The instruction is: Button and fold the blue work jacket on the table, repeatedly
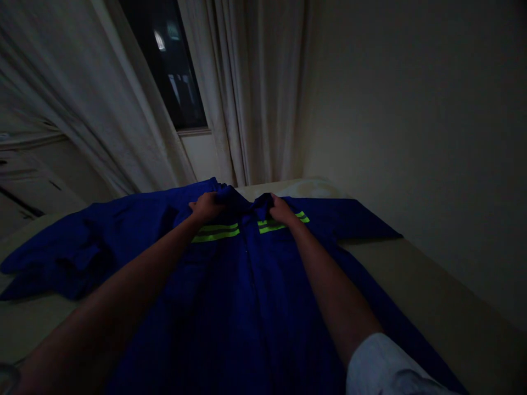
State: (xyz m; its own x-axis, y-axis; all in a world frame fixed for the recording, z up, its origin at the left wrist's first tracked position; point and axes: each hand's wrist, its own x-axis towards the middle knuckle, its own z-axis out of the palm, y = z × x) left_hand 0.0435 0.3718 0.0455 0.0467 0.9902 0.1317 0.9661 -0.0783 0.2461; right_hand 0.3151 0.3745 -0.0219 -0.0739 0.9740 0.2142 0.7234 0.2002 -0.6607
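And here the blue garment (247, 285) is seen spread across a pale surface (379, 266), its front turned up, and both hands are busy at its far end! What appears, in this dim light, to be the collar (237, 199) is being held on both sides: on one side the cloth is gathered in the left hand (206, 207), the grip narrow and closed over a fold; on the other a second fold is pinched by the right hand (281, 210), just as tightly. Between the two, a dip is formed in the fabric, and from it a front seam (250, 269) is carried down toward the near edge of the view. Two yellow-green bands are shown across the chest: the left band (216, 233) is left mostly uncovered, while the right band (267, 226) is crossed by the right forearm (321, 274). Out to the left, a sleeve is left rumpled in heavy folds; out to the right, the other sleeve (354, 216) is laid nearly flat toward the wall (415, 109). Beyond it all, a dark window (168, 66) is framed by pale curtains (263, 93)
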